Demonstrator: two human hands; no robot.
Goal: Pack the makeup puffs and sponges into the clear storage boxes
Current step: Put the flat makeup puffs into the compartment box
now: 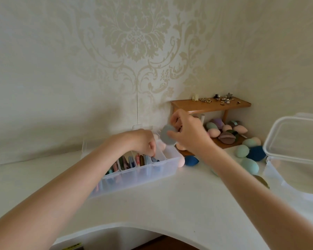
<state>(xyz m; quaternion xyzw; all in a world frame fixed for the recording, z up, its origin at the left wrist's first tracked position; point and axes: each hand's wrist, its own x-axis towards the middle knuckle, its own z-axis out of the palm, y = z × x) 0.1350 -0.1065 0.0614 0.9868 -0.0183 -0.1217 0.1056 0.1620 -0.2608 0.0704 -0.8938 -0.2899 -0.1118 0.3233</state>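
A clear divided storage box point(148, 175) stands on the white table, with several flat puffs standing on edge in its compartments. My left hand point(143, 141) reaches into it, fingertips curled down onto the blue puffs point(153, 159) near the right end. My right hand point(188, 132) hovers just above the box's far right corner and pinches a round grey puff point(167, 135). Loose egg-shaped sponges, teal point(241, 150), dark blue point(256, 153) and pink point(235, 129), lie to the right, on the table and under a small wooden shelf.
A wooden corner shelf point(210, 105) carries small trinkets. A second clear box point(294, 179) with its lid point(294, 138) leaning open stands at the far right. A dark blue sponge point(191, 160) lies beside the divided box. The table edge curves in at the bottom.
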